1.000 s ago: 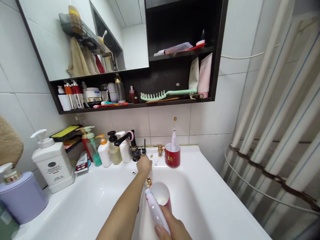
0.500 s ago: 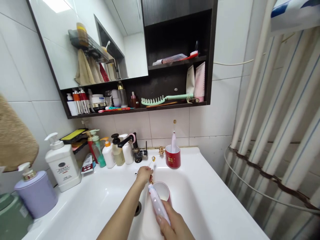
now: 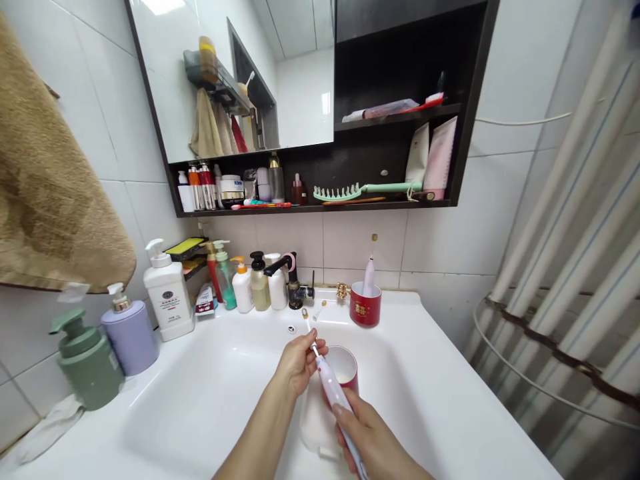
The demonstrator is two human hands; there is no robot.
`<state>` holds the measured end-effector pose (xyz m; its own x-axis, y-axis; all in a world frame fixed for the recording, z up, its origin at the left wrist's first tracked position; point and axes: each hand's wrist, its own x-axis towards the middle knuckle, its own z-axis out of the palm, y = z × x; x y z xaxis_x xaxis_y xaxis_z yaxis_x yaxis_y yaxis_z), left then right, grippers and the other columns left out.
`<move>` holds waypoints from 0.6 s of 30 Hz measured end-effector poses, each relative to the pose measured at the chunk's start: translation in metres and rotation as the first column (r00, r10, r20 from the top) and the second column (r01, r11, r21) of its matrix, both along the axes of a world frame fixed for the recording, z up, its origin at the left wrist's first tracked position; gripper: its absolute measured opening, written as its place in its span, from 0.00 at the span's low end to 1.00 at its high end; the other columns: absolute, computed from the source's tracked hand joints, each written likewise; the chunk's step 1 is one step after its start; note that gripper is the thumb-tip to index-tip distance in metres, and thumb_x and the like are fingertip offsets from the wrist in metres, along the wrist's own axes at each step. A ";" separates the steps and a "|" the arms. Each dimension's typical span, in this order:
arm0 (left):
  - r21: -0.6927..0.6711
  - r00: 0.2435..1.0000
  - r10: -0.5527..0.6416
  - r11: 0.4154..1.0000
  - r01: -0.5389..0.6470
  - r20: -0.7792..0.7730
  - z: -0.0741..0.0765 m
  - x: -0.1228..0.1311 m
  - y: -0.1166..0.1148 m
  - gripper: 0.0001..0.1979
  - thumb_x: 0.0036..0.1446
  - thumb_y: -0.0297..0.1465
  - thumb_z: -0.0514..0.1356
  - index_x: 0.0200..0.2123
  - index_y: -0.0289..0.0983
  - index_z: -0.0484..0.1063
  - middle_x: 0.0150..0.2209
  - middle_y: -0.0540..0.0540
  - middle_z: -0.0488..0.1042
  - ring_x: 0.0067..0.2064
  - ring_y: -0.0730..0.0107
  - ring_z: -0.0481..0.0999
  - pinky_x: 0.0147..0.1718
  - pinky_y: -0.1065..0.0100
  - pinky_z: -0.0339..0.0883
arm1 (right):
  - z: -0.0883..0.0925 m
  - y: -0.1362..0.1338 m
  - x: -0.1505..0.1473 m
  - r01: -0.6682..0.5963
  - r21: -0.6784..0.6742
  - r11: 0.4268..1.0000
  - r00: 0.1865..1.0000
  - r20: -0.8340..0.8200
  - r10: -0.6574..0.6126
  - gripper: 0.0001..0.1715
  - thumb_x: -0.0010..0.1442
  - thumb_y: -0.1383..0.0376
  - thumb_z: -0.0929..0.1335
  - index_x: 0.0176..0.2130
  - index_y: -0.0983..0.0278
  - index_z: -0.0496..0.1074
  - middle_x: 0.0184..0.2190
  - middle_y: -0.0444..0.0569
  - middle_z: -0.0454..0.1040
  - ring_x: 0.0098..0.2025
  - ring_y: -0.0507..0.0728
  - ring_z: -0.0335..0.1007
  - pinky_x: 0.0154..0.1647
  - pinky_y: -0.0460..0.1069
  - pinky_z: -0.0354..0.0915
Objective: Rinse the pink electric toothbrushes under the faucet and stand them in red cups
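My right hand (image 3: 367, 427) is wrapped round the pale pink handle of an electric toothbrush (image 3: 331, 383), which slants up and away over the sink. My left hand (image 3: 300, 360) pinches the neck of its white brush head (image 3: 307, 323), at the handle's top end. Whether the head is fully seated there cannot be told, as the fingers cover part of the joint. Beyond them, a loose brush head (image 3: 321, 309) lies on the sink's back ledge. A red cup (image 3: 351, 380) with a white inside stands under the handle, partly hidden by it.
Another electric toothbrush (image 3: 369, 277) stands in a red cup (image 3: 361, 313) on the ledge. Left of it are a black faucet (image 3: 295, 283) and several pump bottles (image 3: 250, 287). A dark cabinet (image 3: 320, 208) hangs above the white sink (image 3: 200, 393). Pipes (image 3: 555, 220) run down the right.
My left hand has brought the brush head in line with the handle's tip and now shows its palm side. The view has swung left, so the room appears shifted right.
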<state>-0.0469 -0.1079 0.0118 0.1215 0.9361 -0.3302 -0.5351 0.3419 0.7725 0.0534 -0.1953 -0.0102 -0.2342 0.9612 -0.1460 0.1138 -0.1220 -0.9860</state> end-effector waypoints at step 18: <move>0.143 0.999 -0.041 0.989 0.038 0.021 0.002 0.017 -0.011 0.08 0.44 0.32 0.54 0.20 0.34 0.59 0.17 0.49 0.67 0.20 0.78 0.67 0.22 0.75 0.58 | -0.002 0.003 0.000 0.042 -0.060 0.997 0.991 -0.123 -0.050 0.17 0.48 0.53 0.56 0.31 0.64 0.53 0.15 0.36 0.57 0.09 0.42 0.49 0.08 0.39 0.45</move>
